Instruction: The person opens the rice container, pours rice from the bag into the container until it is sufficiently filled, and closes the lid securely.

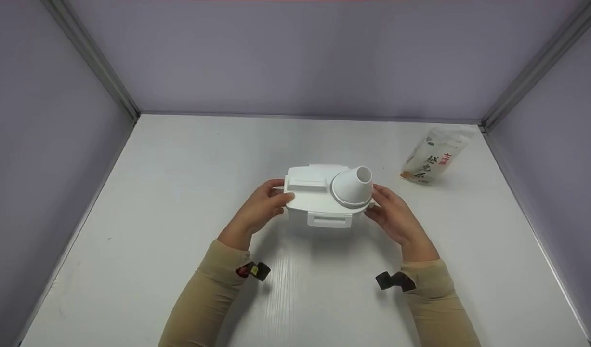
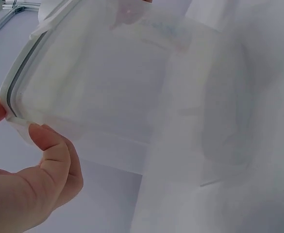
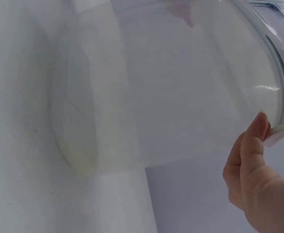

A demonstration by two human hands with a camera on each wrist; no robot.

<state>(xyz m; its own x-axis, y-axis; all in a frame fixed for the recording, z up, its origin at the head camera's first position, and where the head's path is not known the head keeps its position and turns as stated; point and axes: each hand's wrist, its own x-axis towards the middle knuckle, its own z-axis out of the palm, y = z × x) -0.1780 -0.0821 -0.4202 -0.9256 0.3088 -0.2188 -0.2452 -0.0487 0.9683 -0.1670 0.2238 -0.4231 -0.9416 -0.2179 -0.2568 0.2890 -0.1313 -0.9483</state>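
A clear plastic storage container [image 2: 117, 82] with a white lid [image 1: 300, 198] stands in the middle of the table. On the lid's right half sits a white cone-shaped spout [image 1: 350, 187], its round opening facing up. A handle-like ridge [image 1: 307, 185] runs along the left half, and a white latch [image 1: 329, 220] hangs at the front. My left hand [image 1: 257, 206] grips the lid's left end, thumb on top and fingertips under the rim. At the opposite end my right hand [image 1: 395, 217] pinches the rim. Both wrist views show the see-through walls between the hands.
A bag of rice [image 1: 432, 156] with dark and red lettering lies at the back right of the white table [image 1: 179, 159]. Grey-white panels [image 1: 305, 58] enclose the table at the back and on both sides.
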